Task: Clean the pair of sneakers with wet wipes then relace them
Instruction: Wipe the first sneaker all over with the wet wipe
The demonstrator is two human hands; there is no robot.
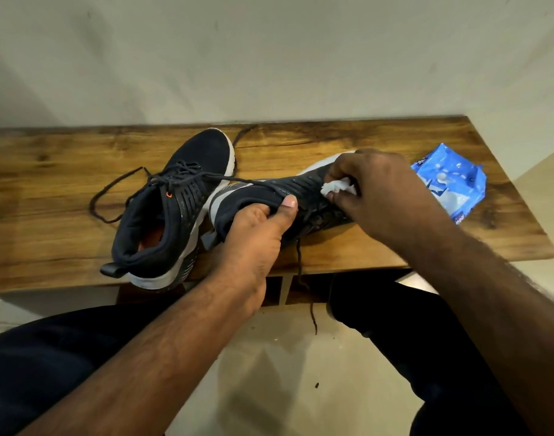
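On your left, the first sneaker (172,209) stands upright on the wooden bench (49,190), its toe pointing away from you and its heel at the near edge. Its upper is dark navy, a soft matte fabric over the toe and a ribbed, slotted panel along the side, above a smooth white sole. There is a small orange eyelet beside the collar and an orange insole inside. Its dark cord lace (112,196) is loose, looping out over the glossy, knotty grain of the plank.

Just beside it, the second sneaker (282,190) lies tipped on its side, white sole facing away from you, with a grey stripe near the heel. Your left hand (253,237) grips its padded collar, thumb curled over the rim and pressed on the side. A lace from it hangs over the bench's near edge towards the pale floor.

Your right hand (382,190) has its fingers curled, pinching a crumpled white wet wipe (335,187) against the ribbed side of that second sneaker, near the toe.

Furthest right, a crinkled, shiny blue plastic wipes pack (451,184) lies on the bench. Its white print is too small and blurred to read.
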